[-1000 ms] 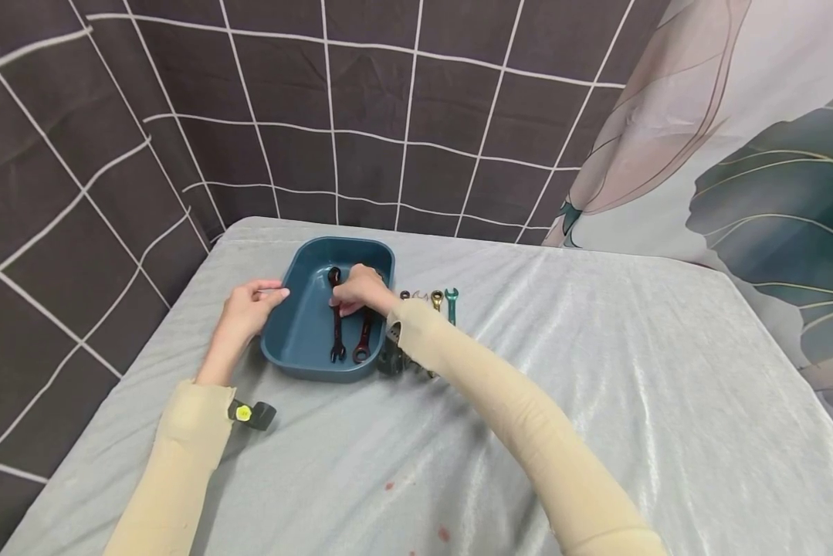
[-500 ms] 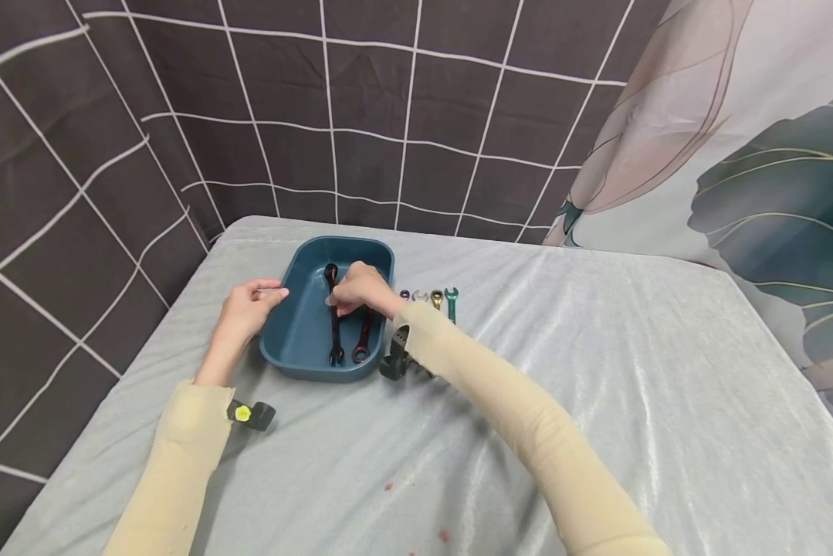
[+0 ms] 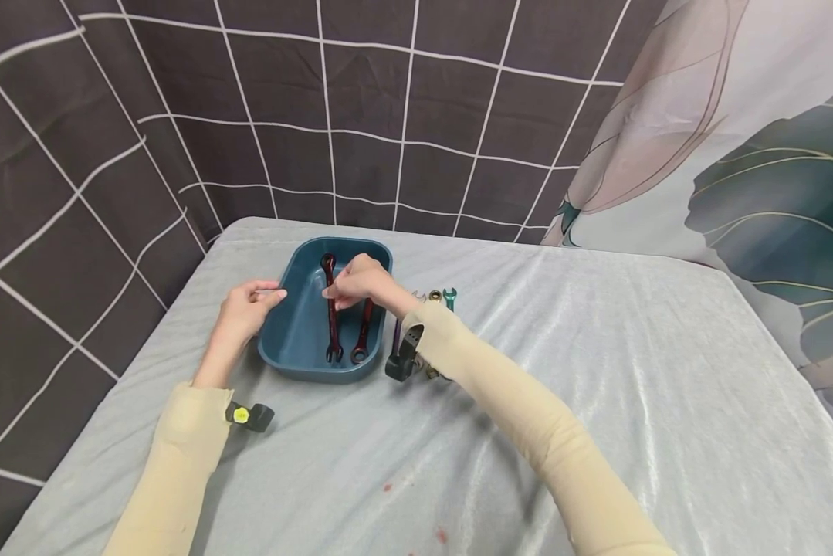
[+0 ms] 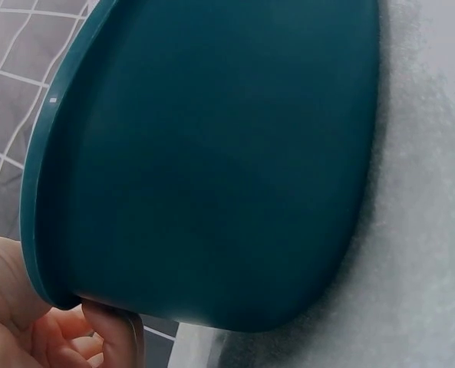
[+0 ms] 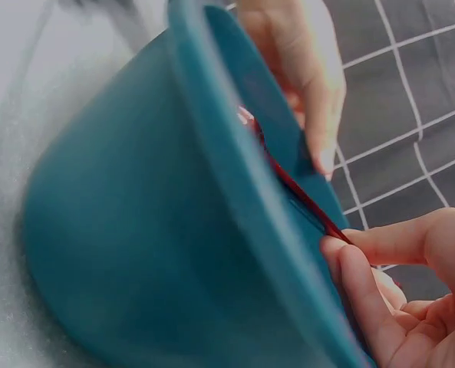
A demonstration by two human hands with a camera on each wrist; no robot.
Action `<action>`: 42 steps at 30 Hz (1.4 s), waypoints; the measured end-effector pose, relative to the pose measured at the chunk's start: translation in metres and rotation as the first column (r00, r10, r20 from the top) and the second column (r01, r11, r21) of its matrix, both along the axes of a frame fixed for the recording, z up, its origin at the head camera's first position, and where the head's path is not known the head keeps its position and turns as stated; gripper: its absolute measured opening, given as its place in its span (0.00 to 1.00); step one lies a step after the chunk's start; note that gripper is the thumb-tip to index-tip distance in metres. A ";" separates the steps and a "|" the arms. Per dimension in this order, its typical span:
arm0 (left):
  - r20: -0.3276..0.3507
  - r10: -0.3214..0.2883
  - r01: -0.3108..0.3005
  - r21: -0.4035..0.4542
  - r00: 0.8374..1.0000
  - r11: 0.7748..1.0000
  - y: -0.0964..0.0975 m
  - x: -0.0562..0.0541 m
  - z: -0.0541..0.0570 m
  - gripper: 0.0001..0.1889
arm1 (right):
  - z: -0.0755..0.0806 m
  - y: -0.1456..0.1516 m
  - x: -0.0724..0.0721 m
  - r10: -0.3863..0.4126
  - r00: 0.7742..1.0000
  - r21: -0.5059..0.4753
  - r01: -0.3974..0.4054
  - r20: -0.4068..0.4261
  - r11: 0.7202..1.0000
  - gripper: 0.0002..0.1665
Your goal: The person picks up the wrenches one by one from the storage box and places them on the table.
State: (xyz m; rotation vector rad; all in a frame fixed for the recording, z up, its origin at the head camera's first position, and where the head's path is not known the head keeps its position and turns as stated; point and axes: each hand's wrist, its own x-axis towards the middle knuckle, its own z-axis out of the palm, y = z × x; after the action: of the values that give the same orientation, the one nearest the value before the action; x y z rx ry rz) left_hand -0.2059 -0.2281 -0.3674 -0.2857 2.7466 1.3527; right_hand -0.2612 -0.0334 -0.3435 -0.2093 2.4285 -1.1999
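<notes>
In the head view a blue plastic tub (image 3: pixel 287 328) stands on the cloth-covered table. My left hand (image 3: pixel 244 310) pinches its left rim; in the left wrist view the fingers (image 4: pixel 113 334) lie against the outer wall under the lip. Inside the tub, my right hand (image 3: pixel 360 281) pinches a dark red combination wrench (image 3: pixel 333 330) between thumb and fingers, its far end raised. The right wrist view shows this red wrench (image 5: pixel 304 198) slanting down behind the rim. A second dark red wrench (image 3: pixel 363 340) lies in the tub to the right, partly behind my right hand.
Just right of the tub, several wrenches lie side by side, among them a green one (image 3: pixel 450 296), a gold one (image 3: pixel 435 296) and a purple one (image 3: pixel 397 336). My right sleeve (image 3: pixel 458 347) covers much of them. A dark grid-patterned curtain (image 3: pixel 367 116) hangs behind the table.
The far end of the wrench in my right hand has risen and shifted slightly left. My right wrist has moved a little right and up. The left hand keeps its place on the rim.
</notes>
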 end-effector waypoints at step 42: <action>-0.003 -0.011 0.011 0.007 1.000 1.000 -0.002 0.001 -0.002 0.26 | 0.026 0.072 0.018 -0.016 0.990 -0.253 0.051 0.137 0.966 0.08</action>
State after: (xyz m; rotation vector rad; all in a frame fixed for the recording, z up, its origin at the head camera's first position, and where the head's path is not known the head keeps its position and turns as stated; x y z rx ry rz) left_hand -0.2048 -0.2304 -0.3691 -0.2678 2.7411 1.3603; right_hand -0.2431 0.0382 -0.3174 -0.1582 2.1672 -1.4928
